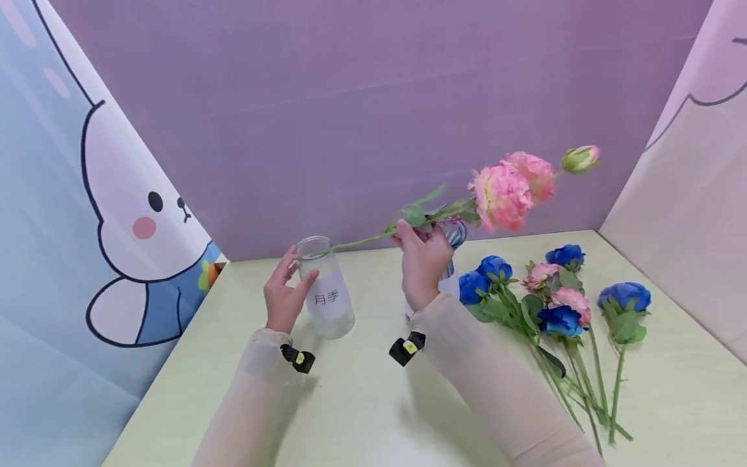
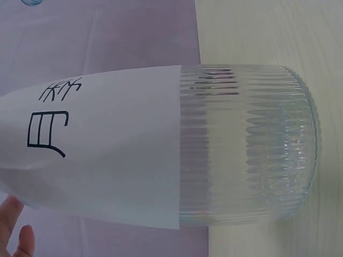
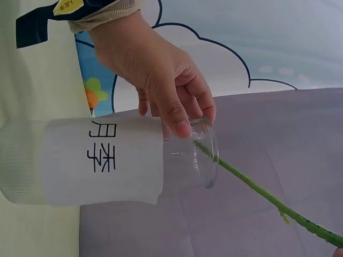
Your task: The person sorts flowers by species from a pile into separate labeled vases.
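Note:
My left hand [image 1: 286, 298] holds a clear ribbed glass vase [image 1: 332, 322] at its neck, thumb on the near side and fingers round the far side. The vase stands upright on the table and bears a white paper label [image 2: 123, 155] reading 月季. In my right hand [image 1: 425, 263] I pinch the green stem [image 1: 367, 240] of a spray of pink flowers [image 1: 504, 194] with a bud at its tip. The spray slants up to the right. The stem's lower end is inside the vase mouth in the right wrist view, close to the left thumb [image 3: 179, 120].
A second labelled glass vase [image 1: 449, 285] stands partly hidden behind my right hand. On the table's right side lie several blue flowers [image 1: 624, 295] and pink flowers [image 1: 569, 301] with long stems. A purple cloth backdrop [image 1: 350, 130] rises at the table's back edge.

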### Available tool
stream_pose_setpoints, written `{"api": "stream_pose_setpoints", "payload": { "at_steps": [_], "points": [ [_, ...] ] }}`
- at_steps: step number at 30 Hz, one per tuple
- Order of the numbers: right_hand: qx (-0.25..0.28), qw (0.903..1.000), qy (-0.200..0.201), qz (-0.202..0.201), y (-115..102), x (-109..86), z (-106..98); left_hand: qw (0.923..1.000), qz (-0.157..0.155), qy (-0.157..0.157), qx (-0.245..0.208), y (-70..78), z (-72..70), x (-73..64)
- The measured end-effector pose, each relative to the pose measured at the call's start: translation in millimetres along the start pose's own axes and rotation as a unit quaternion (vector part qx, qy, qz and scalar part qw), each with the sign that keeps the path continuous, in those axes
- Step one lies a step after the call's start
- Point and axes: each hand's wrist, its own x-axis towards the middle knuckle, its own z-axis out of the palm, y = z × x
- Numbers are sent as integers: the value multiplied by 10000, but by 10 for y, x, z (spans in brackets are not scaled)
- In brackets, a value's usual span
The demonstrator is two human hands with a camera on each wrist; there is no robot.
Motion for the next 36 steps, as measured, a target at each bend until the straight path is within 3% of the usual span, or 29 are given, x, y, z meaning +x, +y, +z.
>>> {"api": "stream_pose_setpoints", "payload": {
  "at_steps": [13, 20, 27, 36],
  "points": [
    [-839, 9931, -763, -313, -80, 195, 169, 9997, 124, 56, -181, 6, 2, 12],
    [-1809, 9738, -1151, -756, -126, 253, 302, 9989, -171, -103, -423, 1, 3, 7],
    [-2019, 9622, -1516, -1025, -126, 254, 457, 9981, -232, -128, -557, -1, -16, 4],
    [-2301, 9547, -1770, -646, -31, 257, 600, 9987, -162, -48, -488, 10, -4, -1]
  ]
}}
